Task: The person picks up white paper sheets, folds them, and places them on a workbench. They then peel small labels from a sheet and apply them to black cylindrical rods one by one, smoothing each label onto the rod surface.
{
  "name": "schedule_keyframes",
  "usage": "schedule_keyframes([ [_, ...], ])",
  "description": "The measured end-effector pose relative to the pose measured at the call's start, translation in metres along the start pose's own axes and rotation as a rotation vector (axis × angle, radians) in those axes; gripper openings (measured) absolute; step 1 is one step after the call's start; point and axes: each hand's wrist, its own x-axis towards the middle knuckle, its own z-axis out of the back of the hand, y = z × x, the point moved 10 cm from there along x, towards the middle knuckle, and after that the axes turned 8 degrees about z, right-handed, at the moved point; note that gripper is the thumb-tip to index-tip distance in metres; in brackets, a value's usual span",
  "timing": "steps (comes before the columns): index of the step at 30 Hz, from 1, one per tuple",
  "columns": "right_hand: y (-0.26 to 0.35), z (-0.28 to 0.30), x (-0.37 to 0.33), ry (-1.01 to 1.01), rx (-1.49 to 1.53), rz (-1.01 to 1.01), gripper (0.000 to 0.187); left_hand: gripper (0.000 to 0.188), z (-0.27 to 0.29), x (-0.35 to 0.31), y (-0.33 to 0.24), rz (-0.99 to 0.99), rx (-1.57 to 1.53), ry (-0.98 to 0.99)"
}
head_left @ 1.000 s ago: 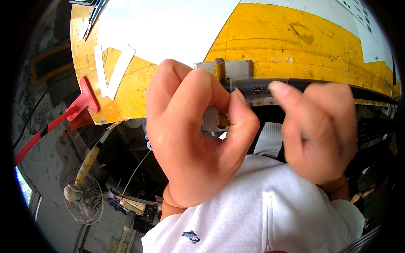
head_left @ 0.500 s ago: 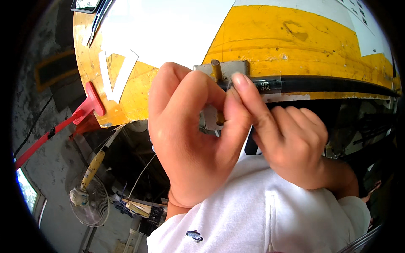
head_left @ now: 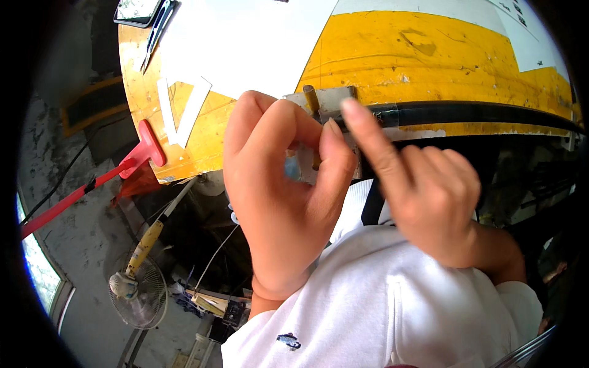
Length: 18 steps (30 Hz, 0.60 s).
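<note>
My left hand (head_left: 283, 190) is closed in a pinch, thumb and forefinger tips together over the left end of a long black strip (head_left: 478, 117). Whatever sits between those fingertips is too small and covered to name. Just right of the pinch is my right hand (head_left: 429, 196), one finger stretched out and smeared by motion, the others curled, with nothing visible in it. Behind the fingertips a grey metal plate (head_left: 343, 95) is fixed at the table edge, and a short brownish peg (head_left: 311, 98) stands up from it.
The yellow, worn table (head_left: 368, 55) carries a large white sheet (head_left: 245, 37), narrow white strips (head_left: 192, 113), small snips (head_left: 158, 30) and a phone (head_left: 136, 11). A red T-shaped handle (head_left: 147, 147) rests against its left edge. Below on the left stands a fan (head_left: 140, 291).
My right hand's outstretched finger has come away from the left fingertips and lifted slightly. The left hand keeps its pinch. The whole view has shifted a little.
</note>
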Motion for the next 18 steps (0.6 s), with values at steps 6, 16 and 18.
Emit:
schedule_keyframes([
  [6,-0.053,0.024,-0.031,-0.019,-0.088,-0.092,0.060,0.017,0.004,-0.006,0.000,-0.042,0.055,-0.055],
  [16,-0.061,0.121,-0.047,-0.259,-0.144,0.030,0.048,0.036,0.024,-0.051,-0.082,-0.321,0.189,0.151],
  [18,-0.064,0.139,-0.058,-0.348,-0.198,0.035,0.051,0.031,0.011,-0.059,-0.097,-0.333,0.012,0.412],
])
